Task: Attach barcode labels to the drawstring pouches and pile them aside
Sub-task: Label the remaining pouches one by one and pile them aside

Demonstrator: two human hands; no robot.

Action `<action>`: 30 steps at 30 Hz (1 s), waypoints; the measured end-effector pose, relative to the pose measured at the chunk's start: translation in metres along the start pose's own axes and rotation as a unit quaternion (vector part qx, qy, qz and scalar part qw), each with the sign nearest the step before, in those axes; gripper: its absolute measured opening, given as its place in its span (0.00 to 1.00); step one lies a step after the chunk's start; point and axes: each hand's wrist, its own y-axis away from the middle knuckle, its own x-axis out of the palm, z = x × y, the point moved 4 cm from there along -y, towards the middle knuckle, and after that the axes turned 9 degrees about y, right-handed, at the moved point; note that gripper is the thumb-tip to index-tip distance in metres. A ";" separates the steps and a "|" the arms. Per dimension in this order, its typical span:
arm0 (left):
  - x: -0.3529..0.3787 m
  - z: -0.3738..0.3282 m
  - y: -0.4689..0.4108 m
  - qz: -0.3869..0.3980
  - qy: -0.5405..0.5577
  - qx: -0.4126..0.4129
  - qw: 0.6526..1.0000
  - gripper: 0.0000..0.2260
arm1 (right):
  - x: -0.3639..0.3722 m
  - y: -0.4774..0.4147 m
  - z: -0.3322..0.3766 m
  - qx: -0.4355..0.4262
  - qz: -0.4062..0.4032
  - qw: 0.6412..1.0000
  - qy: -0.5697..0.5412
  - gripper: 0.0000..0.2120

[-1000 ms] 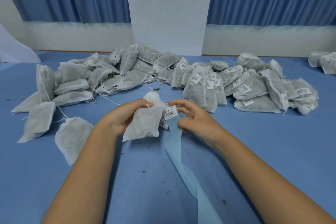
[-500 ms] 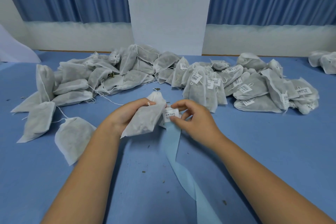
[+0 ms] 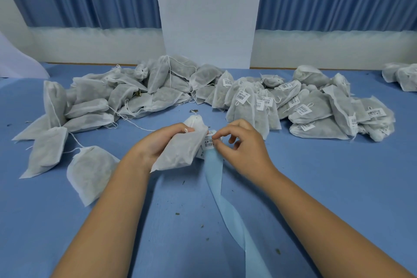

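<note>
My left hand point(image 3: 155, 144) grips a white drawstring pouch point(image 3: 180, 150) just above the blue table, its tied neck pointing away from me. Beside the pouch, my right hand point(image 3: 242, 142) pinches the top edge of a white barcode label point(image 3: 209, 141) with thumb and forefinger. The label sits at the head of a pale blue backing strip point(image 3: 228, 205) that trails toward me. A heap of unlabelled pouches point(image 3: 108, 101) lies at the left. A pile of labelled pouches point(image 3: 304, 108) lies at the right.
A loose pouch point(image 3: 90, 169) lies close to my left forearm. Two more pouches point(image 3: 400, 77) sit at the far right edge. Small dark crumbs dot the blue table point(image 3: 327, 187). A white pillar and blue curtains stand behind.
My right hand has risen and shifted its grip from the strip to the label's top edge. The pouch in my left hand has tilted a little lower.
</note>
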 end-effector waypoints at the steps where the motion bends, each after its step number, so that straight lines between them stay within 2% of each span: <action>1: 0.000 0.001 -0.001 0.001 0.009 -0.002 1.000 0.19 | -0.001 0.000 0.002 0.003 0.001 1.000 -0.013 0.11; 5: -0.004 0.001 -0.001 -0.023 0.043 -0.001 0.999 0.09 | -0.010 -0.004 0.006 0.051 -0.031 0.984 -0.170 0.11; 8: -0.004 0.000 0.000 -0.031 0.004 0.017 0.999 0.15 | -0.020 -0.008 0.001 0.106 -0.084 0.952 -0.273 0.09; 10: -0.004 -0.003 -0.001 -0.056 -0.088 0.061 0.993 0.07 | -0.020 -0.009 -0.001 0.118 -0.070 0.957 -0.255 0.12; 12: 0.000 -0.004 -0.001 -0.068 -0.170 0.094 0.979 0.08 | -0.013 -0.008 -0.002 0.131 -0.013 0.967 -0.220 0.16; 14: 0.006 -0.003 -0.001 -0.050 -0.227 0.107 0.967 0.07 | -0.004 -0.006 -0.002 0.142 0.035 0.969 -0.200 0.23; 16: 0.010 -0.001 0.001 -0.034 -0.269 0.114 0.956 0.03 | 0.002 -0.005 -0.002 0.134 0.039 0.972 -0.190 0.27; 22: 0.018 0.001 0.001 0.005 -0.302 0.135 0.944 0.06 | -0.004 -0.007 -0.008 0.162 -0.026 0.952 -0.258 0.22; 28: 0.017 0.002 0.000 -0.003 -0.300 0.146 0.943 0.14 | -0.004 -0.007 -0.010 0.180 -0.039 0.943 -0.278 0.20; 30: 0.016 0.002 -0.001 -0.012 -0.295 0.149 0.944 0.15 | -0.009 -0.008 -0.008 0.176 -0.066 0.945 -0.268 0.16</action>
